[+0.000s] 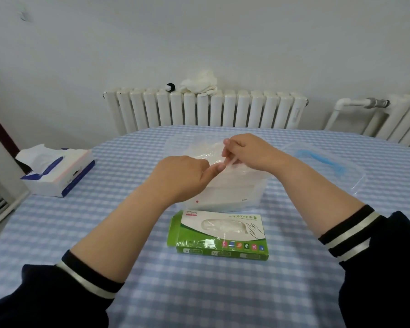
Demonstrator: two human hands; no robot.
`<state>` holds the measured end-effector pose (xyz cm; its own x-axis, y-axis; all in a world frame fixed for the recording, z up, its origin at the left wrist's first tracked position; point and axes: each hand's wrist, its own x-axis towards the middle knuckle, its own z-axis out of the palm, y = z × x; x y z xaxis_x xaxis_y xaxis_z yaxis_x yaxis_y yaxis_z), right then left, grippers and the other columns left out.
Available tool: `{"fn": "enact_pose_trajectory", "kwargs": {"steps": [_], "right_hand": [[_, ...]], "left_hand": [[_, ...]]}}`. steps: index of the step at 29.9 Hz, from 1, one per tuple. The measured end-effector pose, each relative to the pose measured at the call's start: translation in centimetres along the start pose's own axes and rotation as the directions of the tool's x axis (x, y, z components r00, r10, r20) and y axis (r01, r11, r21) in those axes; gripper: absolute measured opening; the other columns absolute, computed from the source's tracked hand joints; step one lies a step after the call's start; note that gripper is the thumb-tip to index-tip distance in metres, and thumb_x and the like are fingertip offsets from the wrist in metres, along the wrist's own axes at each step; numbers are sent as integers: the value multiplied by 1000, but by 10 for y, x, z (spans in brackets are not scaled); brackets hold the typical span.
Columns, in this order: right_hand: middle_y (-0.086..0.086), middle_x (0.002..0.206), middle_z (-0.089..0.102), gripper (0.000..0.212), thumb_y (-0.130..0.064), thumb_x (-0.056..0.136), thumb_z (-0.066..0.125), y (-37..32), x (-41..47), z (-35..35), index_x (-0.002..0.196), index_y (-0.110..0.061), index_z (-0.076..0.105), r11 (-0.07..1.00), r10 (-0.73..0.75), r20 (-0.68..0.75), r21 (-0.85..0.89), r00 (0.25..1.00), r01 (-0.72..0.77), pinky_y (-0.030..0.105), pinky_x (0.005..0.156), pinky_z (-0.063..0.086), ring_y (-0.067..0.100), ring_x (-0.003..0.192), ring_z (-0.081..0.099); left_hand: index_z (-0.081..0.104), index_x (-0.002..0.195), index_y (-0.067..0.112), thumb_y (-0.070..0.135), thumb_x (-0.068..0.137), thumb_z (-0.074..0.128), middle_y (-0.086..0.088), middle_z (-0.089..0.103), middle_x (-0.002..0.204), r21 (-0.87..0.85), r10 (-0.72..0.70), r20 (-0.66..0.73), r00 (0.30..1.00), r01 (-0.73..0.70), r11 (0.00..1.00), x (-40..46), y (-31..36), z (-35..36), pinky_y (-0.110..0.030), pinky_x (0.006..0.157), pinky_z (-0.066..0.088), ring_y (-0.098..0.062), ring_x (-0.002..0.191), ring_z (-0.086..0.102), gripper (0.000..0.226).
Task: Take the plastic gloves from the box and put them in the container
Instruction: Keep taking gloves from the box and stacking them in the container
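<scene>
**Thin film gloves over the container — pinch, don't squeeze**

Both hands meet at the centre of the frame, over the clear container [223, 192]. The left hand [182, 177] is curled, thumb stretched toward the right hand [246, 152], whose fingertips pinch a see-through glove [206, 150]. The left thumb appears to touch the same film, though whether it truly grips it I cannot tell. The glove hangs in or just above the container's mouth; more pale film seems to lie inside.

The box [219, 235] lies flat just below the container, lower centre, with a tuft of gloves showing in its window slot.

Handling, as a judgement: these gloves are nearly weightless, limp and slick, and they likely cling to each other and to skin. A fingertip pinch at a cuff or edge should serve best — a full grasp would only ball them up. Releasing may need the other hand to hold the film down.

Room is generous. The lid [329, 166] lies at right centre, the tissue pack [57, 171] at left, both well apart from the container. The table [199, 292] edge curves away at the far left, clear of the work.
</scene>
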<state>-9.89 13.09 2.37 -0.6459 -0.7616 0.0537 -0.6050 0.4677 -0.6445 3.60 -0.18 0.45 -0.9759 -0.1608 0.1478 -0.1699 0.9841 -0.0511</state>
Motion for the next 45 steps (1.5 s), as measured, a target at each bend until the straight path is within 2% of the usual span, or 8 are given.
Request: {"fn": "enact_pose_trajectory", "kwargs": {"steps": [5, 9, 13, 16, 19, 26, 37, 45], "right_hand": [[-4, 93, 63, 27, -34, 101, 43, 17, -16, -21, 93, -15, 60, 970, -47, -392, -239, 919, -53, 32, 73, 42, 17, 86, 57], [-6, 91, 60, 10, -25, 97, 53, 20, -41, -18, 93, -20, 60, 971, -238, -669, -153, 705, 182, 22, 72, 43, 11, 83, 52], [-2, 71, 62, 14, -21, 95, 55, 18, -79, 11, 94, -11, 65, 861, -496, -626, -264, 601, 436, 19, 55, 41, 11, 60, 51], [-8, 63, 63, 24, -36, 95, 50, 19, -98, 40, 96, -19, 67, 842, -527, -379, -352, 760, 408, 22, 48, 39, 9, 52, 52], [-11, 90, 65, 25, -46, 96, 47, 25, -98, 62, 105, -29, 63, 839, -287, -1, -484, 958, 251, 29, 67, 43, 9, 83, 58], [-13, 103, 44, 34, -42, 84, 66, 31, -87, 77, 112, -28, 52, 915, -108, 90, -381, 990, 135, 25, 72, 37, 6, 89, 42], [-2, 65, 57, 24, -28, 87, 61, 49, -88, 86, 67, -13, 64, 679, -558, -85, -618, 825, 396, 22, 42, 32, 18, 55, 56], [-12, 78, 69, 15, -21, 100, 46, 30, -103, 66, 87, -22, 52, 961, -211, -271, 118, 939, 250, 35, 65, 53, 9, 70, 65]], "left_hand": [[44, 71, 17, 64, 92, 1, 1, 53, 65, 32, 2, -3, 1000, -2, 999, -3, -2, 5, -30, 54, 26, -16, 61, 49, 67], [51, 72, 19, 60, 96, 1, 2, 57, 68, 70, 53, -196, 979, -40, 997, -8, -3, 12, -32, 61, 33, -19, 65, 53, 70], [70, 104, 10, 15, 95, 52, -5, 69, 101, 46, 182, -752, 634, -225, 973, -26, -4, 35, -37, 70, 47, -26, 88, 61, 21], [62, 105, 12, 5, 87, 63, -8, 66, 94, 35, 205, -852, 481, -338, 940, -41, 5, 54, -36, 63, 47, -26, 77, 59, 19], [56, 105, 16, 14, 91, 59, -5, 67, 90, -33, 223, -798, 559, -409, 912, -54, 14, 69, -34, 63, 48, -23, 77, 61, 14], [50, 129, 22, 74, 80, 44, 10, 64, 119, -310, 76, -273, 959, -162, 937, -70, 24, 84, -21, 81, 38, -11, 105, 58, 72], [34, 140, 35, 75, 67, 64, 22, 53, 128, -434, -19, -63, 998, -10, 901, -65, 24, 80, -19, 91, 34, -2, 119, 46, 88], [31, 141, 38, 79, 63, 64, 25, 52, 127, -456, -26, -28, 999, 11, 890, -67, 22, 78, -18, 88, 35, -1, 120, 46, 94]]}}
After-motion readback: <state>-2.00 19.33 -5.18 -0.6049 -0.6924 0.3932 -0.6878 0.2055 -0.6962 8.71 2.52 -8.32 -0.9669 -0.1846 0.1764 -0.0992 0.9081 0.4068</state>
